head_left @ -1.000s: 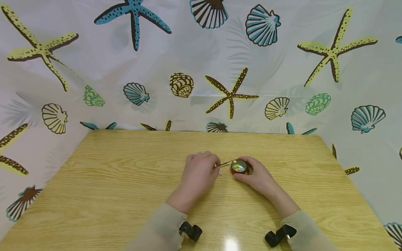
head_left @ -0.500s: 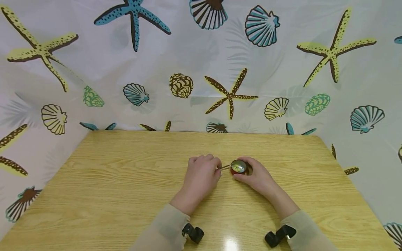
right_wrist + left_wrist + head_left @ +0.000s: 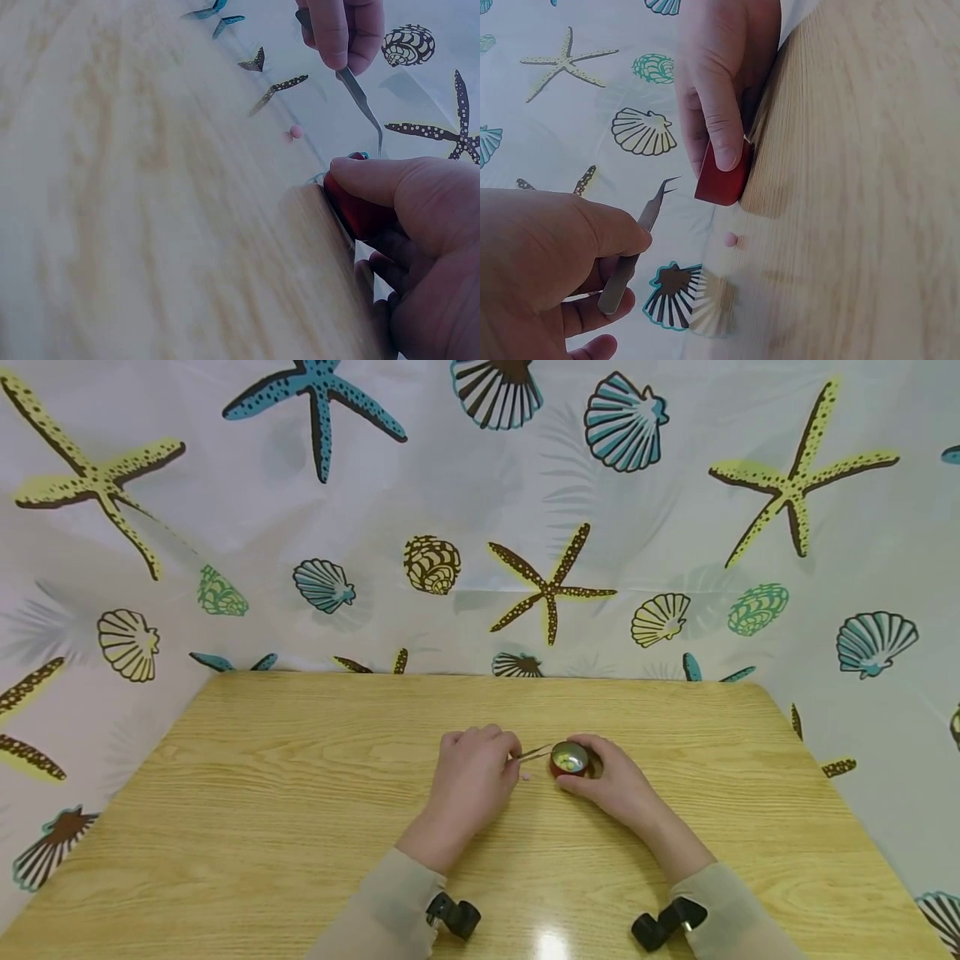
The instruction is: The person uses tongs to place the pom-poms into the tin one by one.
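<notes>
My left hand (image 3: 472, 777) pinches a pair of metal tweezers (image 3: 634, 259) between thumb and fingers. Its bent tips stand slightly apart with nothing between them, just left of a small round red tin (image 3: 724, 176). Around that tin curl the thumb and fingers of my right hand (image 3: 615, 781), which grips it from the right as it stands on the table. The head view looks into its silvery inside, where small yellow, green and bluish pieces lie. A small pink bead (image 3: 730, 239) rests on the wood between the tin and my left hand.
Beneath both hands lies a light wooden table (image 3: 300, 827). A white cloth (image 3: 375, 485) printed with starfish and shells hangs along its back and sides. Each sleeve carries a black wrist camera (image 3: 453, 917).
The tweezers held a yellowish piece over the tin, then dipped into it. Now they are back left of the rim, tips bare. The right hand and tin have hardly moved.
</notes>
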Tool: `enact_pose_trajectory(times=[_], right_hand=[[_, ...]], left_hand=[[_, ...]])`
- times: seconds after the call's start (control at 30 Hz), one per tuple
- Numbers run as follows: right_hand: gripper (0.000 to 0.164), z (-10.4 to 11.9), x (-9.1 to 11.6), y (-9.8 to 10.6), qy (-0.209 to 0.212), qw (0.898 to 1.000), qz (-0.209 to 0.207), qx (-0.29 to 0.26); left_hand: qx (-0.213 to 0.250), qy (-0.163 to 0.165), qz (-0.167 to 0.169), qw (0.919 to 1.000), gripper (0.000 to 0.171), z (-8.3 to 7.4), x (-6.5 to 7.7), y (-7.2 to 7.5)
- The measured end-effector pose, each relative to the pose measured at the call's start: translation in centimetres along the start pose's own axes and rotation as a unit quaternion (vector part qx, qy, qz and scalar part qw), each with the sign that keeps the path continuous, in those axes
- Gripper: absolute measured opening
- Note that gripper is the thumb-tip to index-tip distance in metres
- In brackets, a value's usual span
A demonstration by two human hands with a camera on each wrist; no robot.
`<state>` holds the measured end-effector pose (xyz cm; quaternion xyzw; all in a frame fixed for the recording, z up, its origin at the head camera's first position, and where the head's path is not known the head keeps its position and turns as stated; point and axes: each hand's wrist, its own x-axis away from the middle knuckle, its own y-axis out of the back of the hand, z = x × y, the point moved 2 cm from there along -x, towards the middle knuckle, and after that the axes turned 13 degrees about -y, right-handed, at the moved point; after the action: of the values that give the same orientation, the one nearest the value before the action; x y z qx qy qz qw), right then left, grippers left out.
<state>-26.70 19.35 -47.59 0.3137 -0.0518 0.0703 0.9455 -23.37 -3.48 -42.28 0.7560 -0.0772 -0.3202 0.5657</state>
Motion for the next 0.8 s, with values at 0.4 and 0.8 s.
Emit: enact_pose_trajectory(times=[0.4, 0.8], right_hand=[[0.066, -0.2, 0.0, -0.1, -0.001, 1.000, 0.004, 0.004], [0.066, -0.1, 0.2, -0.1, -0.002, 1.000, 0.007, -0.001]], left_hand=[[-0.007, 0.008, -0.008, 0.9999, 0.004, 1.6, 1.6, 1.1], [-0.011, -0.002, 0.009, 0.9999, 0.006, 2.4, 3.1, 0.9]])
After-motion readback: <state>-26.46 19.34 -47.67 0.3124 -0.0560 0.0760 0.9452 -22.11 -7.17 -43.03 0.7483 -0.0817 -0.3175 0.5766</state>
